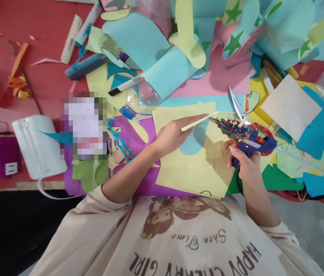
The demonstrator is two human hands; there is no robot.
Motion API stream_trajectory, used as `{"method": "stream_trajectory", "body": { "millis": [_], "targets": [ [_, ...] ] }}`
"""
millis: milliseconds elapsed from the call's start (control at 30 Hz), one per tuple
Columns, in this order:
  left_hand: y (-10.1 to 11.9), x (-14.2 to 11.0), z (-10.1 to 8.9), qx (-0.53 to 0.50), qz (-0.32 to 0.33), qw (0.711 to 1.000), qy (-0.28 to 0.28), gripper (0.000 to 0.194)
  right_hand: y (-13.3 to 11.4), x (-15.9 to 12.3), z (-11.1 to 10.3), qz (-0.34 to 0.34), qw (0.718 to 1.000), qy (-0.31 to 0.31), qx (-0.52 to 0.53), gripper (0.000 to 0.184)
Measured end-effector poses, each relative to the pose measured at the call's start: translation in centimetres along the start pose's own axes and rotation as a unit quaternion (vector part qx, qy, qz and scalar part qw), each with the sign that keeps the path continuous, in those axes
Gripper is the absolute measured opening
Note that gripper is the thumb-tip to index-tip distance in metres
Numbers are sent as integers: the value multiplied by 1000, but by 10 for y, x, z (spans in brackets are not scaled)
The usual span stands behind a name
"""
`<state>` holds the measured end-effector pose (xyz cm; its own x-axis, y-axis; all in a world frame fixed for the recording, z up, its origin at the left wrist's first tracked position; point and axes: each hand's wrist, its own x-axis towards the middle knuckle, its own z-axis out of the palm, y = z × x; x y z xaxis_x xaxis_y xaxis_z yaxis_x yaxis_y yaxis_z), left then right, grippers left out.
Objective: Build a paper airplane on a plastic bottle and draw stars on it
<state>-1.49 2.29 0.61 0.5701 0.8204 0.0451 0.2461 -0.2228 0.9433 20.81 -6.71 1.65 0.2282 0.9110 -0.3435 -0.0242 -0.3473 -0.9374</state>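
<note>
My left hand (176, 132) grips a thin folded strip of yellow paper (199, 120), its edge pointing right. My right hand (244, 159) is closed round the handle of a blue glue gun (248, 138) with a small red light lit. The gun's nozzle tip (211, 119) touches the right end of the yellow strip. Under both hands lie sheets of yellow paper (196, 172) on a purple sheet (147, 184).
Scissors with red handles (241, 111) lie just behind the glue gun. A black marker (124, 86), a clear plastic bottle (143, 99), glue sticks (71, 38) and many blue, pink and green paper cut-outs cover the red table. A white tape roll (40, 145) lies left.
</note>
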Motion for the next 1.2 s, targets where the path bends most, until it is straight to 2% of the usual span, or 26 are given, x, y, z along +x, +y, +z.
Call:
{"method": "stream_trajectory", "body": {
  "millis": [700, 1200],
  "targets": [
    [-1, -1, 0, 9, 1, 1000, 6, 45, -2, 2, -3, -7, 1000, 13, 23, 24],
    [-2, -1, 0, 11, 11, 1000, 13, 50, -4, 0, -7, -5, 1000, 28, 7, 19]
  ]
}}
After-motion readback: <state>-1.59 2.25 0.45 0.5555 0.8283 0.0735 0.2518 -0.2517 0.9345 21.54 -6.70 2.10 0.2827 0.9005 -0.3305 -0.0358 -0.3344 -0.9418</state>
